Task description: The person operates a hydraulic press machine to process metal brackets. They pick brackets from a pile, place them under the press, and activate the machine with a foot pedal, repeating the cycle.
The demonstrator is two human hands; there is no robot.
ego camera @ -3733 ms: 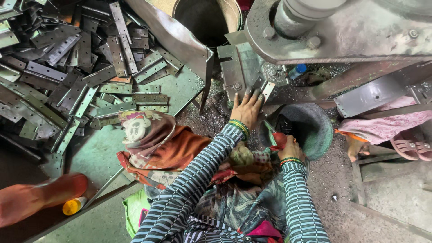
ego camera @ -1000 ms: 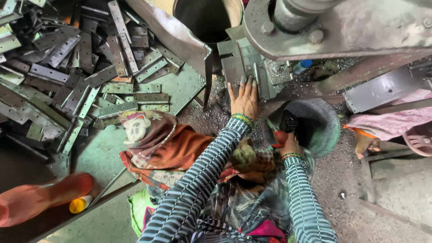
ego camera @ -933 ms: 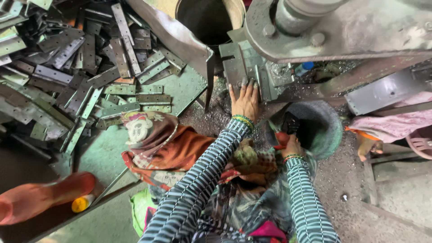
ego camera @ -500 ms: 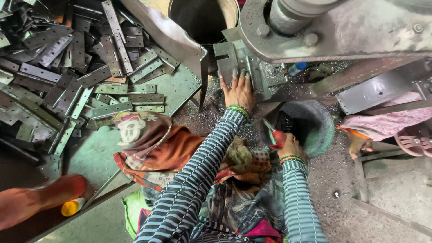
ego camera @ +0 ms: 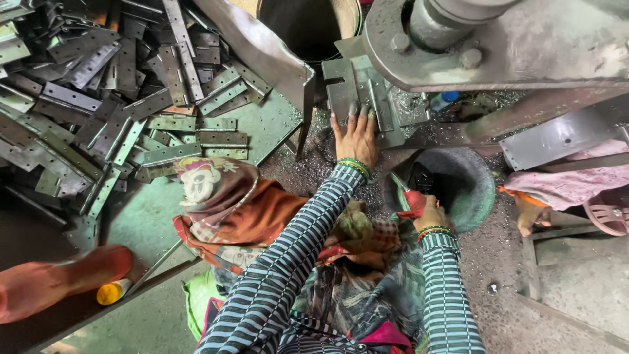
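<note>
Only the head view to go on here, looking straight down. The left hand [ego camera: 356,136] is stretched out flat with its fingers [ego camera: 354,111] spread and pressed down on a flat grey steel hinge plate [ego camera: 367,98] that sits on the bed of the big grey metal press machine [ego camera: 524,46]; nothing is gripped, the plate just lies under the fingertips and runs on past them toward the machine. The right hand [ego camera: 429,211] is curled closed around a small red-handled tool [ego camera: 409,196], with the handle poking out just left of the knuckles, though I can't tell exactly what sort of tool it is. Right beyond those fingers is a round dark metal bowl [ego camera: 472,190] on the gritty floor, with a black lump inside that I can't make out. Both wrists have green and red bangles, and the sleeves are blue-and-black striped. Well off to the left of the left hand's fingers there's a big messy pile of flat grey hinge strips [ego camera: 118,105] on a green sheet. Nearer, below and left of that hand, an orange and brown patterned cloth [ego camera: 229,210] is bunched up. On the far right there's someone else's foot in a pink sandal [ego camera: 606,216].
</note>
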